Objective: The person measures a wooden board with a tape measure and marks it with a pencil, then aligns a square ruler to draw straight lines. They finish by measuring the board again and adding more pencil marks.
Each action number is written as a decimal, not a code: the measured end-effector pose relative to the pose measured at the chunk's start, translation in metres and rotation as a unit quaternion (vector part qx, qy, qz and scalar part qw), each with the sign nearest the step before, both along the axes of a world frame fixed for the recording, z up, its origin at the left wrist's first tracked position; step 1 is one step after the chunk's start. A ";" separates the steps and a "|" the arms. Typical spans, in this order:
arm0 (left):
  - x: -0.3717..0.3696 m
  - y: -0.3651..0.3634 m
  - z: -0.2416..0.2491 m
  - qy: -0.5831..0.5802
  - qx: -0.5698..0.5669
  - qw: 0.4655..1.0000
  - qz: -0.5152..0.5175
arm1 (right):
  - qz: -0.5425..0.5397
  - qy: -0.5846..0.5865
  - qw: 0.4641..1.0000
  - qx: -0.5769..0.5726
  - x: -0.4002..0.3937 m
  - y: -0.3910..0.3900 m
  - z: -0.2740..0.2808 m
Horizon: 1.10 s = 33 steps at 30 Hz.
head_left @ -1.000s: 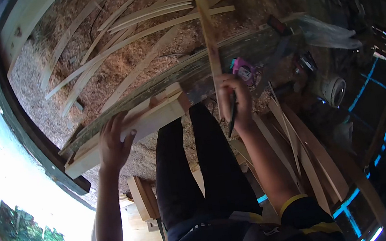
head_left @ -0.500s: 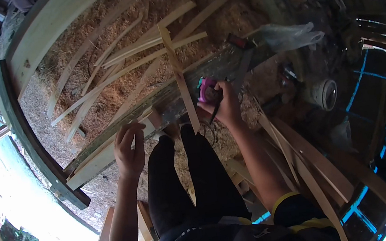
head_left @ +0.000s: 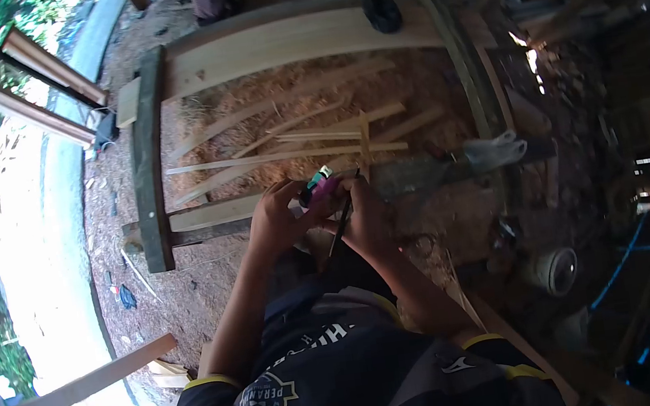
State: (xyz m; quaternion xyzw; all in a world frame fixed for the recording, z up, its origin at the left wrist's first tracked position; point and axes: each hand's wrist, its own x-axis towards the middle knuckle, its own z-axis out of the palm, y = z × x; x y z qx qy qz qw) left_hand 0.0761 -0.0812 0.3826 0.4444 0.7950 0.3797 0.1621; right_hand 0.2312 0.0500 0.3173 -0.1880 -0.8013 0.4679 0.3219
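Whereas a second ago the left hand [head_left: 274,222] lay on timber, both hands now clasp the pink tape measure [head_left: 319,190]; right hand [head_left: 366,218] apparently also grips a dark pencil [head_left: 343,213].

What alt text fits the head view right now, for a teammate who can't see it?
Head-camera view down at a person whose left hand and right hand meet on a pink tape measure, a pencil in the right hand's grip. In front lie a weathered plank, thin wood strips and sawdust inside a timber frame.
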 end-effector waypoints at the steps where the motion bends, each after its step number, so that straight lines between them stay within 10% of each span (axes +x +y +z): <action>1: -0.004 -0.011 0.011 0.001 0.000 1.000 0.016 | 0.037 0.027 0.998 -0.046 -0.006 -0.006 0.005; 12: -0.025 -0.114 0.081 0.128 0.104 0.986 -0.034 | 0.148 -0.063 0.981 -0.112 -0.028 -0.046 0.102; 14: -0.020 -0.129 0.081 0.049 0.086 0.994 -0.049 | 0.160 -0.090 0.981 -0.060 -0.031 -0.066 0.118; 19: -0.034 -0.167 0.048 0.077 0.183 0.979 -0.051 | 0.150 -0.044 0.928 -0.339 -0.047 -0.118 0.102; 24: -0.056 -0.218 0.032 -0.204 0.232 0.951 -0.025 | 0.137 -0.035 0.910 -0.389 -0.078 -0.172 0.103; 33: -0.129 -0.298 0.049 -0.156 0.122 0.978 -0.063 | 0.065 -0.058 0.939 -0.332 -0.097 -0.229 0.116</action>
